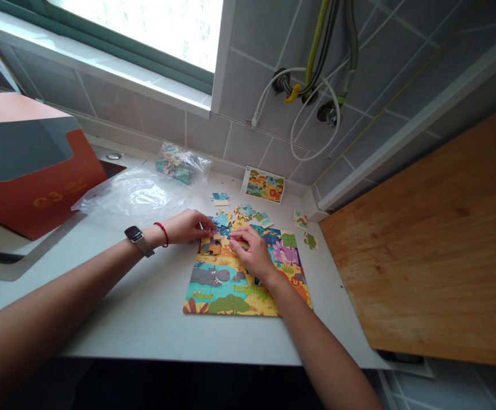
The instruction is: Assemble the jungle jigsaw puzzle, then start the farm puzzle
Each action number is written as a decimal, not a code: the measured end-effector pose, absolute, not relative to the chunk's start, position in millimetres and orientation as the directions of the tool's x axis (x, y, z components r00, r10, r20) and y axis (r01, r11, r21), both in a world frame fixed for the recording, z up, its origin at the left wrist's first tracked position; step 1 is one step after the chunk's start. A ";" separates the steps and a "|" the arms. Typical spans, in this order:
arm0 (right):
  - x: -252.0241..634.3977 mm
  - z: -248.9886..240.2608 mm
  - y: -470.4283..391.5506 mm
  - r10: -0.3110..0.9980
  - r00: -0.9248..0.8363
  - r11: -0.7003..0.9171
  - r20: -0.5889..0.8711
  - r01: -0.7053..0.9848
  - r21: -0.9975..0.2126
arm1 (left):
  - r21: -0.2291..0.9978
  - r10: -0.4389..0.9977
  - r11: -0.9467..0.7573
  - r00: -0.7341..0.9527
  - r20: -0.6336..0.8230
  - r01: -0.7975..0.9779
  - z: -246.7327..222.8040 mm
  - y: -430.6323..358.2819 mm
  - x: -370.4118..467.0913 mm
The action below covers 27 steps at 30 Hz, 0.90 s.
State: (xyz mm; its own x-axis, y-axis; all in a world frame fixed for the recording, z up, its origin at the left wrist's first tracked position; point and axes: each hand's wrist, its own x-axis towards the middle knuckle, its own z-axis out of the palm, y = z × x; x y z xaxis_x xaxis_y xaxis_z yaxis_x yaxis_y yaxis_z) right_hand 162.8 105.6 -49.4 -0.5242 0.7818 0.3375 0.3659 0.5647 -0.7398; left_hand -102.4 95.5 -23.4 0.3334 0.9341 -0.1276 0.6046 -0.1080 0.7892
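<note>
A partly assembled jigsaw puzzle (220, 290) with cartoon animals lies on the white counter, its lower rows showing a hippo and a crocodile. At its upper left edge, my left hand (190, 226) is closed in a pinch on a small puzzle piece, mostly covered by the fingers. My right hand (253, 253) rests over the middle of the puzzle, thumb and fingers closing on a piece near the left hand; that piece is largely hidden. Just beyond the hands is a pile of loose puzzle pieces (245, 213). A green piece (289, 239) sits on the puzzle's upper right.
A picture card (263, 184) leans near the tiled wall. Single pieces (310, 241) lie at the right, beside a wooden board (435, 239). To the left are a clear plastic bag (139, 193), a bagged set of pieces (181, 164) and an orange box (29, 182).
</note>
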 end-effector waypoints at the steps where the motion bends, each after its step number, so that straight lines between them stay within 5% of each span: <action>1: 162.9 -49.8 105.5 0.781 -0.531 0.566 0.329 0.377 -0.734 | 0.799 0.932 -0.121 0.345 -0.114 0.590 -23.6 95.8 -103.2; 13: 163.6 -43.4 95.8 0.564 -0.777 0.775 0.280 0.381 -0.504 | 0.696 0.941 -0.248 0.337 0.009 0.674 -27.9 96.9 -102.8; 27: 165.4 -40.5 93.9 0.547 -0.812 0.781 0.203 0.407 -0.474 | 0.570 0.938 -0.285 0.347 -0.002 0.771 -20.0 90.4 -95.8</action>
